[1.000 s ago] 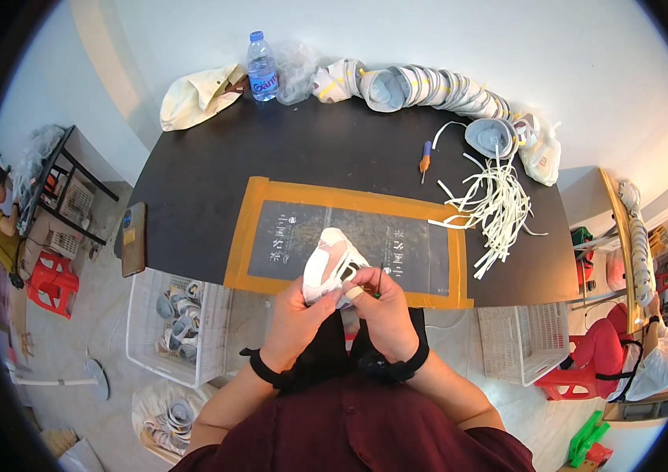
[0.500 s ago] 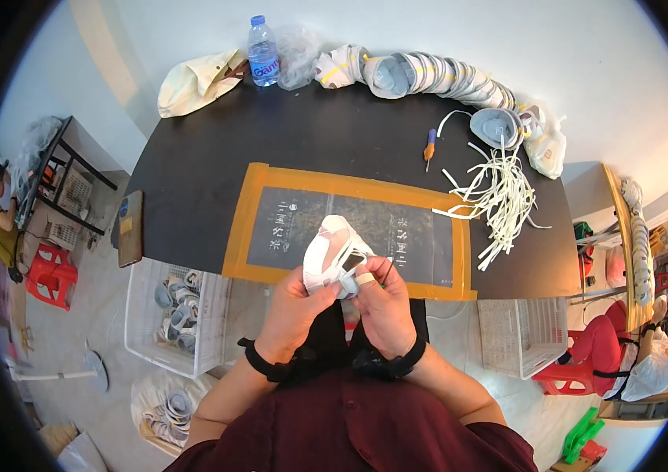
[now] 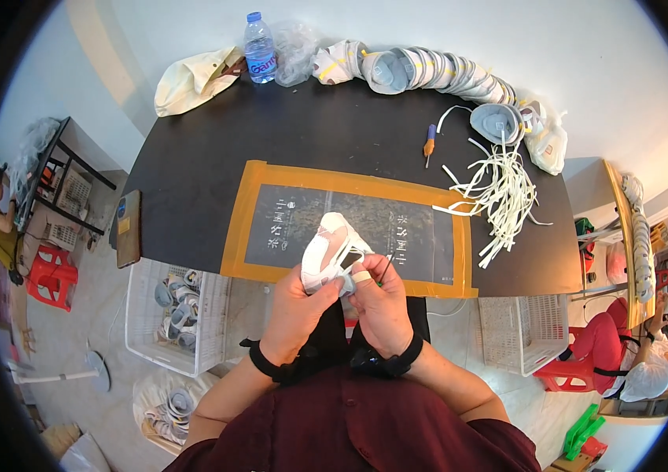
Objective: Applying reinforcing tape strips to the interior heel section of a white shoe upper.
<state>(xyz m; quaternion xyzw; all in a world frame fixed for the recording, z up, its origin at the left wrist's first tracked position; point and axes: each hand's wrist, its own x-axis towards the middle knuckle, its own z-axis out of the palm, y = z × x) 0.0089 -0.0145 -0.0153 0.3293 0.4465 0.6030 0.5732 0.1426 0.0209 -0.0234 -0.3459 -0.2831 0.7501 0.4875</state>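
Note:
Over the near edge of the table I hold a white shoe upper point(image 3: 332, 245) with pinkish-beige panels and a grey lining. My left hand point(image 3: 300, 303) grips its heel-side edge, thumb on top. Fingers of my right hand point(image 3: 383, 303) are closed on the opposite edge near the eyelet straps; the thumb wears a beige band. A thin dark strip sticks up by my right fingers, too small to make out. White laces point(image 3: 499, 197) lie in a loose bundle at the right. Beyond them stands a grey-lined upper point(image 3: 496, 122).
A taped dark mat point(image 3: 353, 182) lies ahead. An orange-and-purple handled tool point(image 3: 430, 145), a row of nested uppers point(image 3: 452, 75), a water bottle point(image 3: 260, 51), a cream bag point(image 3: 196, 81) and a phone point(image 3: 128, 228) are on the table. Crates point(image 3: 133, 315) stand below; a seated person is at right.
Both hands keep their grip on the upper. My right fingers have shifted slightly beside the eyelet straps, and the view has moved a little.

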